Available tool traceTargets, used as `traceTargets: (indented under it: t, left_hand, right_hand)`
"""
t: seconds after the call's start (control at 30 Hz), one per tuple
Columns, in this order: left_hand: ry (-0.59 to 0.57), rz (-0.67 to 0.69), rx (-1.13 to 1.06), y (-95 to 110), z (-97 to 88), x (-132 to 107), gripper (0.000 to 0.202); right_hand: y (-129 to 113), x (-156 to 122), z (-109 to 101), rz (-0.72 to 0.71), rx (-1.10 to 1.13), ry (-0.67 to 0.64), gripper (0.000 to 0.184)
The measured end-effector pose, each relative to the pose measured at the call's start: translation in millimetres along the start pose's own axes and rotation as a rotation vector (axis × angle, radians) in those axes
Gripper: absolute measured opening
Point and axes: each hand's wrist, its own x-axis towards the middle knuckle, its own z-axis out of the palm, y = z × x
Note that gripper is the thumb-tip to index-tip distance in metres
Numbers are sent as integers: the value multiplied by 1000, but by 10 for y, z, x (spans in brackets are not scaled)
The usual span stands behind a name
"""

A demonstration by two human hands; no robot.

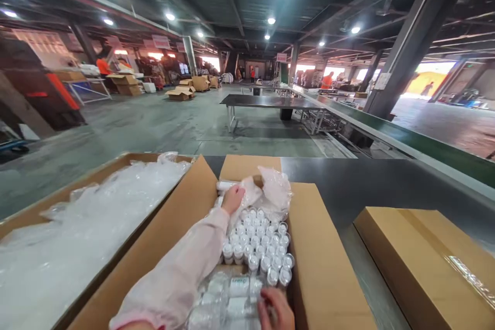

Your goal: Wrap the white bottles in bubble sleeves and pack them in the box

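Note:
An open cardboard box (253, 165) stands before me, holding many small white bottles with clear tops (255, 240) set upright in close rows. My left hand (233, 199) reaches across to the far left of the box, its fingers closed on crumpled clear plastic film (251, 192). More of that film bunches up at the box's far right corner. In the near part lies a clear plastic bag of white bottles (237, 301), the bottles on their sides. My right hand (276, 310) is at the right edge of this bag, fingers bent against it; the fingertips are partly hidden.
On the left, a large open box (127, 157) is heaped with clear plastic bags (100, 232). A taped carton (421, 247) lies to the right on the dark table (320, 175). Beyond are another table (266, 101), a green conveyor (436, 139) and people in orange.

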Motion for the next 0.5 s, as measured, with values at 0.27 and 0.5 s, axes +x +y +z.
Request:
traceTargets:
  t: [0.27,0.5]
  left_hand:
    - [-552,-179,-1008,67,-352,-1767,17]
    - [-659,-228,-1026,10,-257,-2199,35]
  right_hand:
    - [-818,570,-685,200,484,-229,71]
    - [-1037,226,-952,487,500,-394,43]
